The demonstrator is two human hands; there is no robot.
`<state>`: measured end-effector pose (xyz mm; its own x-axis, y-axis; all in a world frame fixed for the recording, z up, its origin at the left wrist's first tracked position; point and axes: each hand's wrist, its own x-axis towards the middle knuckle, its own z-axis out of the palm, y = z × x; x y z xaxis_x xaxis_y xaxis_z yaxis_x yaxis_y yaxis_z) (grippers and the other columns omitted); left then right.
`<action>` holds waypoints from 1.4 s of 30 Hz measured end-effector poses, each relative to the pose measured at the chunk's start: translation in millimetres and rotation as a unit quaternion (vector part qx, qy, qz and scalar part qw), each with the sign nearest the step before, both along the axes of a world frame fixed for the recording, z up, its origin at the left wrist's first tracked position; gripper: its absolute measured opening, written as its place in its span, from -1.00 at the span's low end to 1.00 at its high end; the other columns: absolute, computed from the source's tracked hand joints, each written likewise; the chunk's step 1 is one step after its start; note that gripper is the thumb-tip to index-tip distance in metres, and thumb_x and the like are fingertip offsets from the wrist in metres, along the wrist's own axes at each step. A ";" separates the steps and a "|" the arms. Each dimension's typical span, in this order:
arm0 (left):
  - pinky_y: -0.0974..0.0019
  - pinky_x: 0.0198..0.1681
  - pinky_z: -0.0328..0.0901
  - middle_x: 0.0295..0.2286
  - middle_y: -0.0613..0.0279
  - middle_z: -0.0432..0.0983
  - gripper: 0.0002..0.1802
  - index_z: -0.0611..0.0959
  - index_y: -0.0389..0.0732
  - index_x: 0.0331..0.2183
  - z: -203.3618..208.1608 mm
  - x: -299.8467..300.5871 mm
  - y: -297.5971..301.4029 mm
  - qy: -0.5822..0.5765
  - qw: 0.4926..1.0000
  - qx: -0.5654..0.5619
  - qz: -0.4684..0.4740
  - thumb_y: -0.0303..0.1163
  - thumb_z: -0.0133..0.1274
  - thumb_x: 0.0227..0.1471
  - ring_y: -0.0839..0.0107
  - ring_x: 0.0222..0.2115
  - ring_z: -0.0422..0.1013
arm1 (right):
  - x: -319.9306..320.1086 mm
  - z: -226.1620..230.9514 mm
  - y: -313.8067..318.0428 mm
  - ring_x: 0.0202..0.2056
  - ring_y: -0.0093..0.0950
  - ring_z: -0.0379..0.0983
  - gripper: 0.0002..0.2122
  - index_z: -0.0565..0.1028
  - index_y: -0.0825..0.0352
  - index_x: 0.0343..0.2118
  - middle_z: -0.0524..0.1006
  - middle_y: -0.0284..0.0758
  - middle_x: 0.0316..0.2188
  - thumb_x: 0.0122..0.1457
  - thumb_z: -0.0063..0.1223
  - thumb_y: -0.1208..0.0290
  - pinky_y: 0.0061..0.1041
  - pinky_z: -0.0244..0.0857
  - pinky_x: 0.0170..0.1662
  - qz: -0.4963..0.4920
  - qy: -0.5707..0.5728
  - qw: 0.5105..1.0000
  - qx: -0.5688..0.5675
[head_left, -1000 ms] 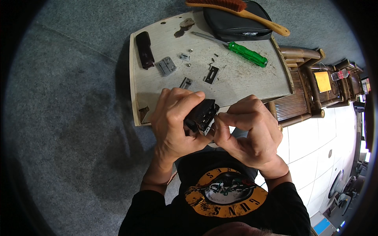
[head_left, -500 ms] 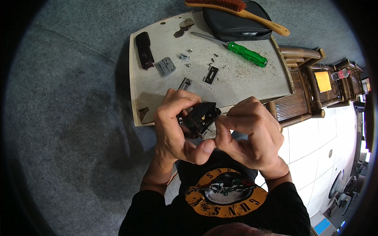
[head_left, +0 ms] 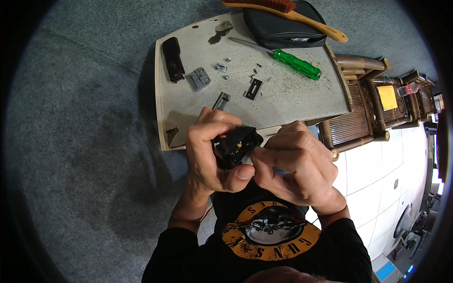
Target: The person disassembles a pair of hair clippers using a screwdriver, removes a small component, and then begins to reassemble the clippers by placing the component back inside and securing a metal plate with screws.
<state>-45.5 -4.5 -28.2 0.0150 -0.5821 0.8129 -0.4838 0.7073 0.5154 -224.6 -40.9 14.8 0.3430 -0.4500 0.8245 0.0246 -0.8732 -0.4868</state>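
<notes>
An opened black hair clipper (head_left: pixel 234 146) lies in my left hand (head_left: pixel 204 148), whose fingers wrap round its far and left sides, the thumb along the near edge. Small brass-coloured and dark parts show inside it. My right hand (head_left: pixel 300 165) is closed in a pinch at the clipper's right edge; whatever sits between thumb and fingertips is hidden. On the board beyond lie a dark shell piece (head_left: pixel 173 60), a grey ridged block (head_left: pixel 198 78), a small clear-and-metal part (head_left: pixel 220 67), a slotted black plate (head_left: pixel 253 89) and a metal piece (head_left: pixel 221 101) by my left knuckles.
The pale wooden tabletop (head_left: pixel 292 101) carries tiny screws (head_left: pixel 255 71), two small round metal parts and scattered debris. A green-handled screwdriver (head_left: pixel 296 64) lies toward its far right. A black zip case (head_left: pixel 283 27) with a wooden brush (head_left: pixel 302 20) sits at the far edge. Bamboo furniture (head_left: pixel 351 127) stands right.
The clipper has tipped in my left hand, showing more of its inside. My right hand has shifted slightly left and down along its edge. The parts on the table have stayed put.
</notes>
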 end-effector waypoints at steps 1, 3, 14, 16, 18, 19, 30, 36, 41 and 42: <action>0.29 -0.41 0.21 -0.44 0.08 0.49 -0.21 0.30 -0.29 -0.11 1.0 -0.5 0.3 0.000 1.000 0.000 0.001 0.23 0.20 0.08 0.42 -0.51 0.27 | -2.6 2.7 0.3 -0.50 -0.45 0.51 -0.81 0.55 0.43 -0.39 0.54 -0.25 -0.47 -0.06 0.40 0.63 -0.50 0.33 -0.48 0.012 0.008 1.000 0.015; 0.29 -0.41 0.21 -0.45 0.08 0.49 -0.22 0.31 -0.29 -0.11 1.8 -0.4 1.6 -0.004 1.000 0.002 0.006 0.23 0.19 0.09 0.42 -0.51 0.27 | -4.7 3.0 0.7 -0.48 -0.44 0.53 -0.83 0.56 0.43 -0.39 0.55 -0.24 -0.46 -0.02 0.39 0.63 -0.50 0.36 -0.47 0.036 0.011 0.998 0.055; 0.31 -0.41 0.23 -0.46 0.11 0.50 -0.22 0.34 -0.24 -0.12 4.2 1.3 0.9 -0.022 0.999 -0.017 0.025 0.23 0.25 0.03 0.42 -0.51 0.32 | -10.9 2.5 -1.0 -0.39 -0.44 0.60 -0.87 0.62 0.46 -0.30 0.62 -0.21 -0.41 0.10 0.35 0.58 -0.52 0.45 -0.38 0.111 -0.007 0.969 0.219; 0.29 -0.41 0.23 -0.46 0.12 0.51 -0.23 0.34 -0.24 -0.11 5.0 2.2 0.5 -0.035 0.999 -0.021 0.031 0.22 0.26 0.03 0.41 -0.52 0.32 | -10.4 1.4 -0.9 -0.39 -0.46 0.60 -0.86 0.63 0.45 -0.31 0.62 -0.22 -0.41 0.10 0.37 0.57 -0.52 0.45 -0.37 0.111 -0.012 0.968 0.227; 0.28 -0.41 0.24 -0.46 0.12 0.51 -0.23 0.35 -0.24 -0.11 5.0 2.4 -0.2 -0.039 0.998 -0.024 0.033 0.21 0.26 0.03 0.40 -0.53 0.33 | -10.3 0.9 -0.9 -0.39 -0.47 0.60 -0.86 0.63 0.44 -0.31 0.62 -0.23 -0.41 0.10 0.38 0.55 -0.53 0.44 -0.37 0.111 -0.012 0.966 0.234; 0.28 -0.41 0.24 -0.46 0.12 0.51 -0.24 0.35 -0.24 -0.11 5.1 2.3 -0.7 -0.039 0.998 -0.026 0.033 0.21 0.26 0.03 0.40 -0.54 0.33 | -10.4 0.9 -0.9 -0.38 -0.47 0.60 -0.86 0.63 0.43 -0.31 0.62 -0.24 -0.41 0.10 0.38 0.55 -0.53 0.44 -0.37 0.112 -0.011 0.965 0.237; 0.27 -0.52 0.23 -0.48 0.08 0.50 -0.33 0.38 -0.23 -0.10 6.8 0.6 -1.0 -0.059 0.996 -0.047 0.051 0.17 0.16 0.13 0.34 -0.58 0.36 | -10.0 -4.3 -5.7 -0.38 -0.54 0.60 -0.89 0.65 0.37 -0.31 0.63 -0.31 -0.40 0.11 0.37 0.53 -0.57 0.42 -0.34 0.155 -0.030 0.938 0.308; 0.28 -0.50 0.28 -0.49 0.07 0.51 -0.34 0.38 -0.23 -0.09 5.7 0.8 -0.1 -0.047 0.997 -0.041 0.035 0.16 0.16 0.14 0.32 -0.57 0.38 | -10.1 -1.9 -6.1 -0.37 -0.56 0.60 -0.89 0.66 0.37 -0.31 0.63 -0.31 -0.40 0.12 0.37 0.52 -0.58 0.42 -0.34 0.164 -0.033 0.935 0.312; 0.27 -0.50 0.28 -0.50 0.08 0.51 -0.35 0.38 -0.23 -0.09 7.6 -1.2 1.0 -0.043 0.997 -0.040 0.040 0.15 0.15 0.15 0.32 -0.57 0.38 | -10.2 0.2 -5.2 -0.39 -0.56 0.60 -0.90 0.66 0.37 -0.31 0.63 -0.31 -0.41 0.13 0.36 0.53 -0.59 0.41 -0.37 0.152 -0.026 0.945 0.290; 0.27 -0.51 0.28 -0.50 0.09 0.51 -0.35 0.38 -0.23 -0.09 7.3 -1.3 1.1 -0.043 0.997 -0.041 0.043 0.15 0.15 0.15 0.32 -0.57 0.38 | -10.3 0.0 -5.2 -0.39 -0.56 0.60 -0.90 0.66 0.37 -0.31 0.63 -0.31 -0.41 0.13 0.36 0.53 -0.59 0.41 -0.38 0.150 -0.025 0.946 0.286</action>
